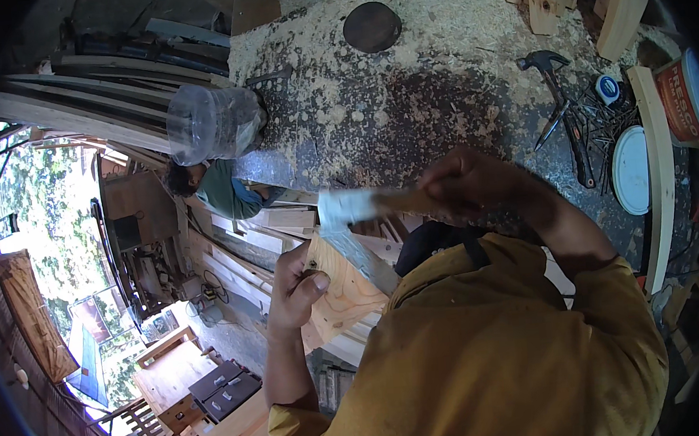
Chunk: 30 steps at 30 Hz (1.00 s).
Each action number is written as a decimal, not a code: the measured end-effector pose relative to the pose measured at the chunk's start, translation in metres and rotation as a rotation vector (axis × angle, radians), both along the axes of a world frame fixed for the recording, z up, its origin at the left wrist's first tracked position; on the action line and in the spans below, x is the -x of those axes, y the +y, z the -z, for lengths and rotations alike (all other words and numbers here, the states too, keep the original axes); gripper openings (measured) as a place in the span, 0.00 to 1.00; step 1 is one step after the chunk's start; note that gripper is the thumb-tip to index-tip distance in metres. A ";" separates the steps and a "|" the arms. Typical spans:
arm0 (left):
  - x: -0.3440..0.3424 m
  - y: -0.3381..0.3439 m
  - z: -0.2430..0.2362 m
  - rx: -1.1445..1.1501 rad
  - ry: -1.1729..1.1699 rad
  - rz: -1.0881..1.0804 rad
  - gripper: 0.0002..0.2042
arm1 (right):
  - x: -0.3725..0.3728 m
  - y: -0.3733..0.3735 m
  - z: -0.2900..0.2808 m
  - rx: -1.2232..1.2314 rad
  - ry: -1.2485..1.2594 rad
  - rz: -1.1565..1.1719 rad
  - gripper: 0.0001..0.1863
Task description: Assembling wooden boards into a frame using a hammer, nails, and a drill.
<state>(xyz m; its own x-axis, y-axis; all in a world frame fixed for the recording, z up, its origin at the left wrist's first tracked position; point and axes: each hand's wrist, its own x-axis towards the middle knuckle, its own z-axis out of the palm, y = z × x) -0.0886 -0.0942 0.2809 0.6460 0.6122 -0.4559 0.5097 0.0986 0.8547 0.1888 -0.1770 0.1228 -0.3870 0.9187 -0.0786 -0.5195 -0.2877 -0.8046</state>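
Observation:
My left hand [298, 294] grips a light pine board [345, 299] with a knot and grain, held on end in front of my body. Its narrow upper edge [361, 262] carries a streaky whitish coating. My right hand [457, 186] is closed round the brownish handle of a brush-like tool [350, 205], whose pale, white-coated head is at the upper left end of that edge, blurred; whether it touches is unclear.
A dusty workbench [333, 106] holds a dark disc [371, 28], clear container [209, 122], hammer [543, 63], tape measure [606, 89], nails, white lid [630, 170] and bucket [678, 102]. Another person [226, 190] is bent at left. Timber [75, 116] is stacked around.

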 end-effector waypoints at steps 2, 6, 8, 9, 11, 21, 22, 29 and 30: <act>-0.002 0.003 0.002 0.000 -0.024 -0.018 0.27 | 0.000 -0.003 0.009 -0.035 -0.067 0.147 0.12; 0.000 0.011 0.009 -0.032 -0.038 -0.020 0.26 | 0.009 -0.012 0.000 -0.556 -0.279 0.431 0.12; 0.005 0.018 0.011 -0.035 -0.051 -0.028 0.25 | 0.008 -0.025 -0.005 -0.505 -0.249 0.380 0.13; 0.006 0.022 0.012 -0.032 -0.050 -0.022 0.25 | 0.006 -0.031 -0.005 -0.457 -0.219 0.330 0.13; 0.004 0.027 0.013 -0.052 -0.016 -0.003 0.25 | 0.001 -0.039 0.006 -0.510 -0.179 0.345 0.13; 0.026 0.042 0.047 -0.175 -0.102 -0.168 0.26 | 0.004 -0.052 0.034 -0.649 -0.178 0.406 0.11; 0.037 0.047 0.068 -0.277 -0.162 -0.266 0.26 | 0.009 -0.052 0.033 -0.620 -0.111 0.472 0.11; -0.045 0.044 0.119 -0.039 0.061 -0.082 0.12 | -0.068 -0.144 -0.042 0.304 -0.431 1.256 0.11; -0.052 0.050 0.141 0.039 0.046 0.037 0.11 | -0.094 -0.172 -0.052 0.319 -0.599 1.373 0.12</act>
